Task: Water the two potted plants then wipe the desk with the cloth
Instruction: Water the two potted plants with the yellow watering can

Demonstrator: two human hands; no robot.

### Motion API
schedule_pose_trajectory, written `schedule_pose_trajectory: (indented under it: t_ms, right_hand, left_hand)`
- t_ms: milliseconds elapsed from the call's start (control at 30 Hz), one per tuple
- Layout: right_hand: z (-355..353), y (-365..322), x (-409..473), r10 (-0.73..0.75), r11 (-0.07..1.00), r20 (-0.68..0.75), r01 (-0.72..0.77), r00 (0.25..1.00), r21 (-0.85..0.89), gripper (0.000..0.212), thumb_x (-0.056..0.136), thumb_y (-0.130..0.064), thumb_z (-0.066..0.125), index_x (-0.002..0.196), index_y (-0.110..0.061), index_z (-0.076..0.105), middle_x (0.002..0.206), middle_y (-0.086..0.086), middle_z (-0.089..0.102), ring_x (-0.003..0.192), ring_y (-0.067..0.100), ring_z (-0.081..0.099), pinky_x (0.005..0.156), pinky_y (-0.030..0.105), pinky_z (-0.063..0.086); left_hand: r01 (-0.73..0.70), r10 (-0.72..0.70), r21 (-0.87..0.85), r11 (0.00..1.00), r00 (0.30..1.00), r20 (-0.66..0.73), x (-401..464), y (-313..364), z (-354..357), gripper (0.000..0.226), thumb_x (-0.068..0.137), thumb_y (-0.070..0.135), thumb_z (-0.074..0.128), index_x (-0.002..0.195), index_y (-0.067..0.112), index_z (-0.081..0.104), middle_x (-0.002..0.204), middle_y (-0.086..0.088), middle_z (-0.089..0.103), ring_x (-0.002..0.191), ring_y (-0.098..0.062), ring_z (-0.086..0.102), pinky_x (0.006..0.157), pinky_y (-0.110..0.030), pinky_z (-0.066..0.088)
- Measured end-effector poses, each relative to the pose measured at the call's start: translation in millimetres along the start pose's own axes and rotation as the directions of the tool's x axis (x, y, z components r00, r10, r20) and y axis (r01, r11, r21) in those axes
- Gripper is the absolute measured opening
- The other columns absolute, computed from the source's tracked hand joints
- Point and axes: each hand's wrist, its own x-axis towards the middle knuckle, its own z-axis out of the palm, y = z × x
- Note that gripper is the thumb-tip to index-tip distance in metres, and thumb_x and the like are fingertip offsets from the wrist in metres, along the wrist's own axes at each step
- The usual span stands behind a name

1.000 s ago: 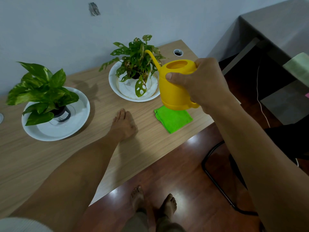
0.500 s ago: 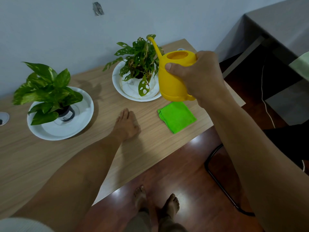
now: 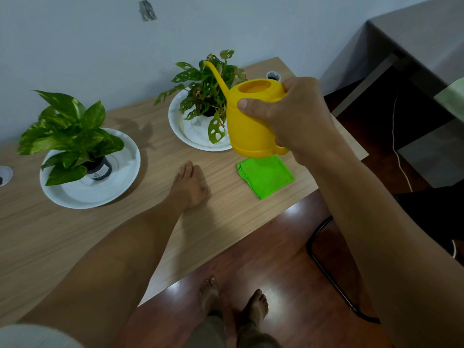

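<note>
The right hand [image 3: 296, 116] was found grasping the yellow watering can [image 3: 251, 119], fingers round the handle and thumb laid across the near side of the body. The can was held in the air above the worktop [image 3: 75, 234], just right of the far plant [image 3: 208, 96], with its thin spout [image 3: 217, 76] rising among the upper leaves. Compared with the view a second earlier, the can had come slightly nearer that plant and the spout tip stood higher against the foliage. The body remained close to level. No stream of water could be made out at the spout (the tip is small and lies against leaves, so a fine trickle cannot be ruled out).

The left hand [image 3: 189, 184] lay flat on the worktop between the two saucers, fingers straight, holding nothing; it had not shifted.

The far plant stood in its white saucer [image 3: 175, 121]. The left plant [image 3: 67, 131], in a dark pot, stood in a second white saucer [image 3: 105, 194]. The green cloth [image 3: 266, 175] lay folded near the front edge, below the can.

Assessment: pouring on the far plant appeared about to start. The left plant and the wiping remained outstanding.
</note>
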Motion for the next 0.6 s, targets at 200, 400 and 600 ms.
schedule_pose_trajectory:
  t_ms: [200,400,600]
  right_hand:
    - [-7.3,7.3,-7.1,0.040,0.998,0.026,-0.039,0.999,-0.056,0.068,0.076,-0.056,0.086,0.120,-0.010,0.064,0.107,0.004,0.067,0.079,0.005,0.058,0.058,0.026,0.045]
    - [-12.4,15.2,-10.1,0.087,0.995,-0.007,-0.088,0.996,-0.056,0.069,0.073,-0.058,0.087,0.120,-0.013,0.064,0.108,0.004,0.067,0.084,0.014,0.062,0.058,0.027,0.043]
    - [-10.0,21.3,-5.8,0.089,0.995,-0.063,-0.091,0.994,-0.031,0.071,0.072,-0.060,0.087,0.119,-0.012,0.063,0.109,0.006,0.068,0.095,0.023,0.066,0.072,0.037,0.055]
  left_hand:
    - [0.001,-0.001,-0.013,1.000,1.000,-0.017,0.4,0.6,1.1,0.088,0.097,0.048,0.053,0.162,0.011,0.006,0.171,-0.015,-0.008,0.158,-0.033,-0.007,0.128,-0.048,0.008]
    - [-0.001,0.001,-0.014,1.000,1.000,-0.012,-3.0,1.1,2.5,0.086,0.097,0.046,0.053,0.161,0.011,0.007,0.171,-0.014,-0.008,0.158,-0.033,-0.007,0.128,-0.050,0.008]
    - [0.007,-0.007,-0.004,1.000,1.000,-0.007,-7.1,0.9,1.5,0.085,0.098,0.043,0.053,0.162,0.012,0.007,0.171,-0.013,-0.009,0.159,-0.033,-0.006,0.128,-0.049,0.008]
